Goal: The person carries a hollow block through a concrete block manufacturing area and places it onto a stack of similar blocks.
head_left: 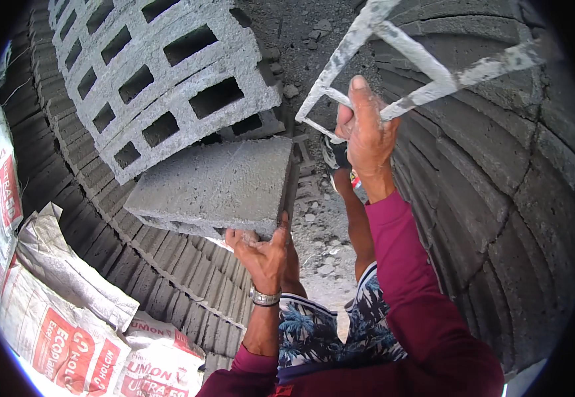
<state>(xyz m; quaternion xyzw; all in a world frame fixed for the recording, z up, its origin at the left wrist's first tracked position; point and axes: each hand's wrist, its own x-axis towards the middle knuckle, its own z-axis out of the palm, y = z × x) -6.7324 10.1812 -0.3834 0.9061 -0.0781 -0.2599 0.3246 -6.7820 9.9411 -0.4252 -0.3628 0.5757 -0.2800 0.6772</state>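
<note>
My left hand (261,251) grips the near lower edge of a grey concrete block (218,185), palm up, holding it tilted above the ground; a metal watch sits on that wrist. The block hangs just below a stack of hollow concrete blocks (161,79) with rectangular holes. My right hand (365,132) is closed around a white, mortar-spattered metal frame (393,59) made of thin bars, raised in front of a block wall. My legs in patterned shorts show below.
A curved wall of grey concrete blocks (499,198) rises on the right. More stacked blocks (122,251) run along the left. Several cement sacks (69,331) lie at the lower left. Rubble and loose stones (320,238) cover the ground between.
</note>
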